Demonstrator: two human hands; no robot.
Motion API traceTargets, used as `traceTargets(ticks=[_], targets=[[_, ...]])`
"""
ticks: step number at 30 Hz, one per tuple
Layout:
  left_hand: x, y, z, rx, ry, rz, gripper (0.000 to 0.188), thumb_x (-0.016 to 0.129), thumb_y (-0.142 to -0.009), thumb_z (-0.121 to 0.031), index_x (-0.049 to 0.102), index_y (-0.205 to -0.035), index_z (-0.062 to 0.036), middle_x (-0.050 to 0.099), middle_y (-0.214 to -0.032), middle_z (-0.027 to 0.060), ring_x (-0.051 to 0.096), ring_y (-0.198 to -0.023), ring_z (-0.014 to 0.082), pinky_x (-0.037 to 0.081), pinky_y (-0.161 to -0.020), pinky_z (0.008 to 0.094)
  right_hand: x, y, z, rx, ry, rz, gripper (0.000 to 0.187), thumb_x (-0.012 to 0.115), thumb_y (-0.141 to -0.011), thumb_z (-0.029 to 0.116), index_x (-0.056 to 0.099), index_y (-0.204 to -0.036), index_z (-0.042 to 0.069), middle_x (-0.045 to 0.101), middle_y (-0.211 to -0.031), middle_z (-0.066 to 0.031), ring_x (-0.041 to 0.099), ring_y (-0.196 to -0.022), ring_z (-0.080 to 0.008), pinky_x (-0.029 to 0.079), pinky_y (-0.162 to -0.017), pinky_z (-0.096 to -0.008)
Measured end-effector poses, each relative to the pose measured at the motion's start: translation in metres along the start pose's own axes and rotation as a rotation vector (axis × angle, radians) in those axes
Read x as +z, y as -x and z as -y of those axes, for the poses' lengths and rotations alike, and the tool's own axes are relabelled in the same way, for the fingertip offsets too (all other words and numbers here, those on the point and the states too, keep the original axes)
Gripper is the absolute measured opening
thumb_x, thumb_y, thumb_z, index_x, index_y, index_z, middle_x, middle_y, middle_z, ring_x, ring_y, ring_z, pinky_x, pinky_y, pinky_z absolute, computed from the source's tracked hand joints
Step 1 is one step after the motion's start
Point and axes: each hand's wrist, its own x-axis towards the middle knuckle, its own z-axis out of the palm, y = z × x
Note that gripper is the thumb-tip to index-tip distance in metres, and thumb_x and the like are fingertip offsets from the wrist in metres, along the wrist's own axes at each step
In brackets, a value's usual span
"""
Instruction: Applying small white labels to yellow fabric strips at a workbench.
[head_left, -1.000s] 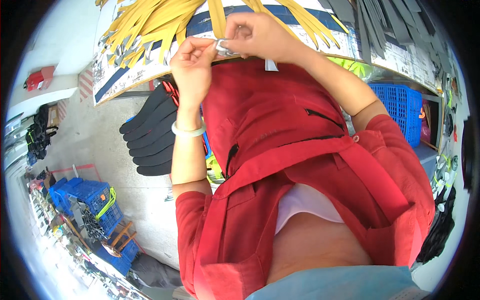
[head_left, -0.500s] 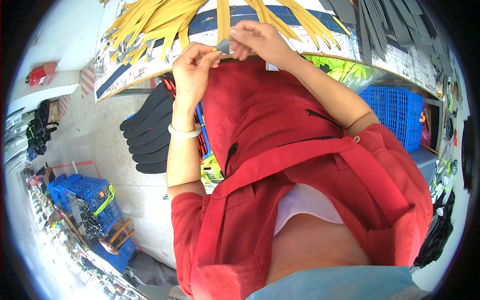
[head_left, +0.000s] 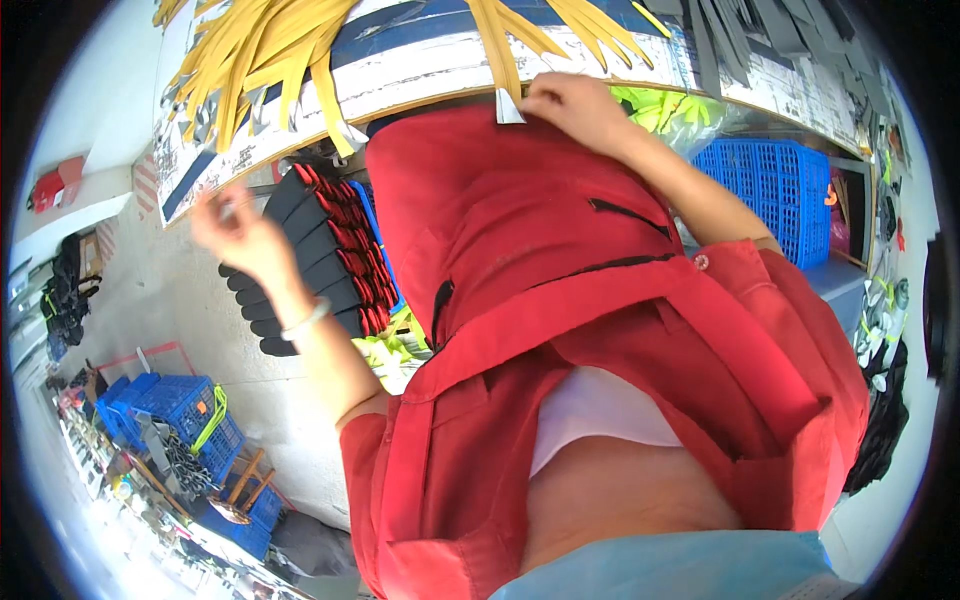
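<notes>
My left hand [head_left: 240, 238] is off to the left, past the table's front edge and above the floor. Motion smears its fingers, so whether they hold anything is unclear. At the table edge my right hand [head_left: 575, 110] is closed, its fingers curled with the tips together. Those fingertips are right beside the grey-white end of a yellow strap [head_left: 497, 50] that hangs over the edge onto my red apron [head_left: 510, 190]. Whatever they may pinch is hidden. Further left on the table lies a fanned pile of yellow straps [head_left: 255, 55] with grey ends.
Dark grey strips [head_left: 720, 40] lie at the table's right. Under the table are a blue plastic crate [head_left: 765, 195] and bright yellow-green material [head_left: 665, 110]. A stack of black, red-edged pieces [head_left: 310, 250] stands left of my body. More blue crates [head_left: 185, 405] are on the floor.
My left hand has let go of the strap end and swung left and down. The strap end now hangs flat over the edge. My right hand has shifted slightly right and lower.
</notes>
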Motion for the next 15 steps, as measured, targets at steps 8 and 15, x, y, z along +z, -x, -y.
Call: traceTargets(ticks=[8, 15], targets=[[0.134, 0.095, -0.087, 0.245, 0.252, 0.734, 0.024, 0.057, -0.081, 0.004, 0.065, -0.102, -0.0037, 0.063, -0.106, 0.0166, 0.062, -0.096, 0.0307, 0.05, -0.084, 0.0379, 0.046, 0.0, -0.001, 0.346, -0.86, 0.137, 0.022, 0.06, -0.092, 0.016, 0.063, -0.103, -0.003, 0.066, -0.089, -0.0049, 0.062, -0.075, -0.0104, 0.051, -0.065, -0.0229], [0.146, 0.067, -0.123, 0.376, 0.484, 0.938, 0.026, 0.058, -0.075, 0.004, 0.063, -0.1, -0.0035, 0.061, -0.097, 0.0152, 0.06, -0.094, 0.0332, 0.051, -0.083, 0.0368, -0.005, 0.007, 0.019, 0.227, -0.94, 0.032, 0.018, 0.054, -0.091, 0.008, 0.058, -0.107, 0.0, 0.064, -0.098, -0.0081, 0.061, -0.083, -0.0129, 0.05, -0.071, -0.0244]])
